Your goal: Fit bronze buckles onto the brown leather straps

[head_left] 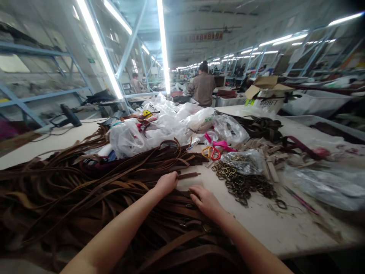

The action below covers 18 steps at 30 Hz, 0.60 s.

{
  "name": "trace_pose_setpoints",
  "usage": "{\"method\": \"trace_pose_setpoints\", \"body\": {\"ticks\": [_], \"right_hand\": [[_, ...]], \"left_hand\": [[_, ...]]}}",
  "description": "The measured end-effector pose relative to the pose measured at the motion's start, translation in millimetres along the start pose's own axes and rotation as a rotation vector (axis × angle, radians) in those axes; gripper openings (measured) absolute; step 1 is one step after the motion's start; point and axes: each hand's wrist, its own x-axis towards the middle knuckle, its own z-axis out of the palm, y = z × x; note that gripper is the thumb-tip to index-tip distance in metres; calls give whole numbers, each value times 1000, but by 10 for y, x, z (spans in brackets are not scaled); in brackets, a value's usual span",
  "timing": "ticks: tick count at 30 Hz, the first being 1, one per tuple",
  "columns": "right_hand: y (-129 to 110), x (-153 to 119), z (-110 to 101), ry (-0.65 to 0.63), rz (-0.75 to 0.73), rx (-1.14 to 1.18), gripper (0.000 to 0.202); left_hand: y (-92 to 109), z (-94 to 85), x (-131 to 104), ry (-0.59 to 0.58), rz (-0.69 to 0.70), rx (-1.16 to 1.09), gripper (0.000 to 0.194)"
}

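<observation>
My left hand (167,183) is closed round a brown leather strap (188,175), whose end sticks out to the right past my fingers. Just right of it, my right hand (205,201) has its fingers bent around the end of another dark strap (184,193); part of that grip is hidden. Under both forearms spreads a large heap of long brown leather straps (94,190), some with small metal buckles near their ends. To the right of my right hand lies a pile of dark brass-coloured metal buckles (242,186), with one loose buckle (281,204) beside it.
Scissors (211,152) with yellow and red handles lie behind the buckles. Clear plastic bags (168,125) are piled at the back. Pink-handled tweezers or snips (302,200) lie at right. An open carton (265,93) and a person (203,85) are farther off.
</observation>
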Motion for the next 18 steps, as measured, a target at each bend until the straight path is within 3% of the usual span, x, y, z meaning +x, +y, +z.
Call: {"method": "trace_pose_setpoints", "body": {"ticks": [3,5,9,14,18], "right_hand": [[270,-104,-209,101,137,-121,26],[490,-125,-376,133,257,-341,23],[841,-23,-633,151,394,-689,21],[925,229,-595,99,367,-716,18],[904,248,-581,60,335,-677,16]], "left_hand": [[219,-66,-4,-42,114,-107,23],[379,-132,-15,-67,171,-180,23],[570,-228,-49,-105,114,-329,27],[540,-199,-96,-145,0,-596,28],[498,-150,-123,-168,-105,-861,30]]}}
